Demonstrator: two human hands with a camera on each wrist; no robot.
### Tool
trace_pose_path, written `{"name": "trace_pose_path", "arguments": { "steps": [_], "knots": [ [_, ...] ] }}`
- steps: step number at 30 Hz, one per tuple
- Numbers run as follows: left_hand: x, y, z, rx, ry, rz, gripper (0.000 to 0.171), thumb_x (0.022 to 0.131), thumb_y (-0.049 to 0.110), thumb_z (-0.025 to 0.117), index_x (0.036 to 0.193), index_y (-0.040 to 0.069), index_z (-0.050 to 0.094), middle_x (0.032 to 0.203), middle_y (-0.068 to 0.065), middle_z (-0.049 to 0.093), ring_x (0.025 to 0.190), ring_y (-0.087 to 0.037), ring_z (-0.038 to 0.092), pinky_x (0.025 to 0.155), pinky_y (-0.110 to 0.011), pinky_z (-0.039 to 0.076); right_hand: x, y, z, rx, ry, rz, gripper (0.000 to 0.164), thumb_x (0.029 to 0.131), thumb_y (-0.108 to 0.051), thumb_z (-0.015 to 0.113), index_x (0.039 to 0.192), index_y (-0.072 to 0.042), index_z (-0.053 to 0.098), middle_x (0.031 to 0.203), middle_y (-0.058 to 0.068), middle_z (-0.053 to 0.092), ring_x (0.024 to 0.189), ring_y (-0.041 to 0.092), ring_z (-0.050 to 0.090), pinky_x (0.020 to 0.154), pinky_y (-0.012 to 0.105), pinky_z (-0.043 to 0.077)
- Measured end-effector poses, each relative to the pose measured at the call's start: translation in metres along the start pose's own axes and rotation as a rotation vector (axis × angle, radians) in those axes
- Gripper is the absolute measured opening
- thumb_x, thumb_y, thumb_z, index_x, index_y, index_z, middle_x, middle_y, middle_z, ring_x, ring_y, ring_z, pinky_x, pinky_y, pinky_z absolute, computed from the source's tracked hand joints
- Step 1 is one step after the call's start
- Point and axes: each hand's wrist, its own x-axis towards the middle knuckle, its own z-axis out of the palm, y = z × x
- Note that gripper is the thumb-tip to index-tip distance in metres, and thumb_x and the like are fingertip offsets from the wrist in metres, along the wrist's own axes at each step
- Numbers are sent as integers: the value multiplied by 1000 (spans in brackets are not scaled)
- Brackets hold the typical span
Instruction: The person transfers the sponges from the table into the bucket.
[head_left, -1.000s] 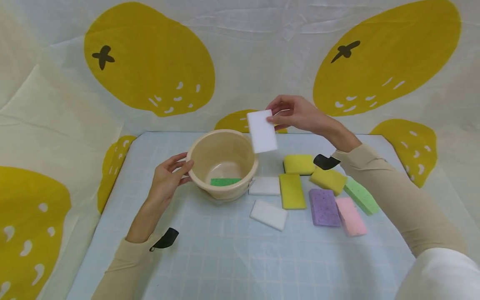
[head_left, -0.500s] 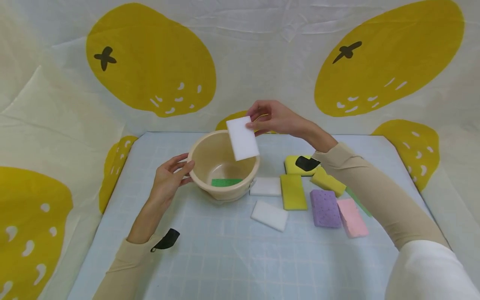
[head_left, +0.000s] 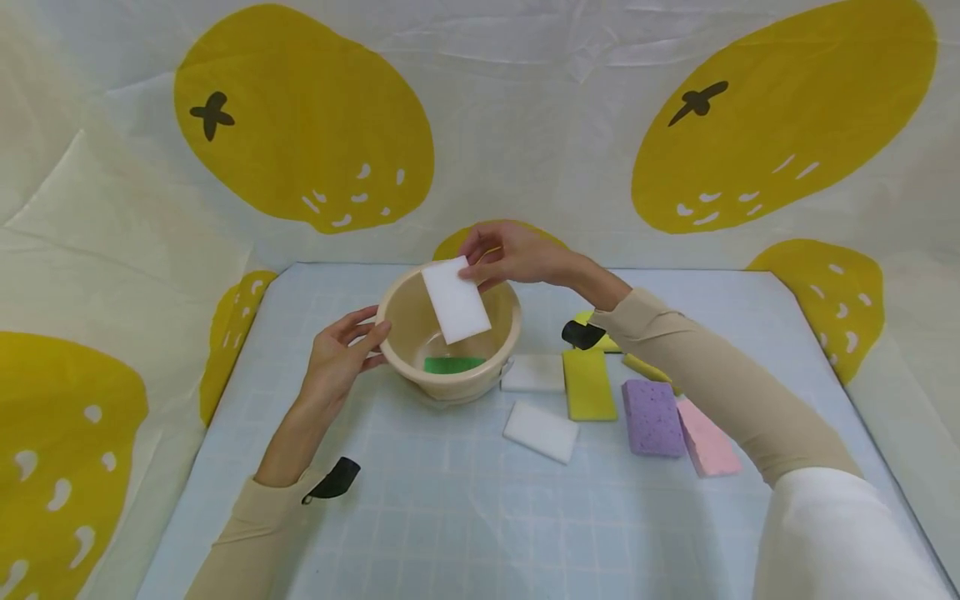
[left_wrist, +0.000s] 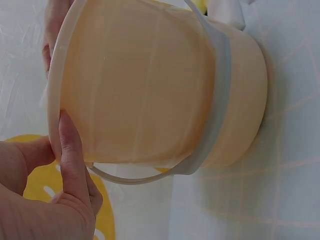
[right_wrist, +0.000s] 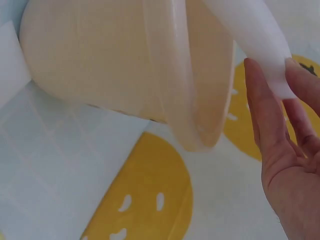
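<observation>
Sponge (head_left: 454, 304), white, hangs over the bucket (head_left: 450, 390), pinched near one corner by my right hand (head_left: 513, 254) at one o'clock, likely to leave its length free; my left hand (head_left: 341, 350) grips the rim (head_left: 516, 325) at nine o'clock, probably for steadiness.

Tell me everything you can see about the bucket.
The bucket is beige, round and open-topped, smooth and plastic-looking, with a thick rim and a gray handle hanging against its outside. It stands on the pale blue table, seemingly upright. The left hand grips its rim, and a green sponge sits inside. The right hand holds a white pad at its opening, contact unclear.
</observation>
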Motion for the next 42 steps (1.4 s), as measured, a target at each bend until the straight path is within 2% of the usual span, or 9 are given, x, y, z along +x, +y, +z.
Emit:
{"name": "trace_pose_path", "arguments": {
  "steps": [4, 11, 15, 24, 26, 29, 33, 38, 42],
  "knots": [
    [0, 0, 0, 6, 1, -5, 57, 97, 28, 74, 146, 8, 55, 118, -9, 58, 87, -11, 65, 80, -26, 62, 8, 4, 10, 13, -48, 2, 30, 94, -11, 76, 118, -1, 61, 115, 16, 64, 102, 31, 67, 92, 53, 59],
    [1, 0, 0, 20, 7, -11, 59, 96, 32, 74, 147, 9, 55, 122, -11, 59, 89, -13, 64, 81, -26, 62, 21, 10, 26, -8, -80, 8, 30, 95, -10, 75, 119, -1, 59, 114, 16, 64, 102, 30, 65, 87, 47, 62],
    [1, 0, 0, 15, 6, -9, 59, 96, 32, 74, 147, 9, 54, 126, -12, 59, 90, -13, 65, 81, -26, 62, 27, 15, 37, -24, -107, 2, 29, 95, -8, 74, 119, 1, 59, 112, 16, 64, 101, 30, 65, 88, 50, 61],
    [2, -2, -1, -20, -3, 1, 58, 96, 28, 75, 145, 7, 56, 115, -8, 61, 86, -12, 65, 79, -27, 63, 38, 27, 55, -29, -137, 53, 33, 94, -4, 74, 120, 6, 56, 106, 16, 59, 97, 28, 64, 83, 42, 64],
    [3, -2, -1, -24, -5, 5, 57, 96, 27, 75, 145, 7, 56, 114, -8, 61, 85, -11, 66, 78, -27, 63, 39, 28, 57, -37, -133, 60, 35, 94, -3, 75, 121, 8, 55, 105, 16, 59, 95, 28, 64, 83, 44, 64],
    [3, -3, 0, -23, -3, 11, 57, 96, 26, 75, 145, 6, 56, 114, -7, 61, 85, -11, 66, 78, -27, 63, 43, 32, 59, -77, -128, 47, 33, 92, -2, 76, 117, 8, 57, 103, 17, 60, 92, 29, 64, 80, 48, 64],
    [4, -2, 1, -16, 3, 10, 55, 97, 25, 74, 145, 6, 56, 114, -7, 62, 84, -11, 66, 77, -27, 63, 48, 36, 64, -175, -155, 47, 30, 92, -4, 77, 113, 6, 60, 103, 18, 61, 92, 28, 65, 77, 44, 64],
    [4, -2, 1, -9, 6, 4, 54, 97, 24, 74, 145, 6, 56, 114, -7, 63, 84, -11, 66, 77, -27, 63, 51, 38, 72, -227, -223, 125, 32, 95, -6, 74, 119, 7, 57, 108, 16, 59, 91, 25, 63, 80, 39, 64],
    [3, -1, 1, -5, 7, 4, 55, 97, 26, 75, 145, 7, 56, 114, -7, 62, 84, -11, 66, 77, -27, 63, 54, 40, 76, -260, -233, 167, 28, 96, -6, 73, 117, 6, 58, 106, 15, 58, 86, 24, 63, 81, 38, 64]
  ]
}}
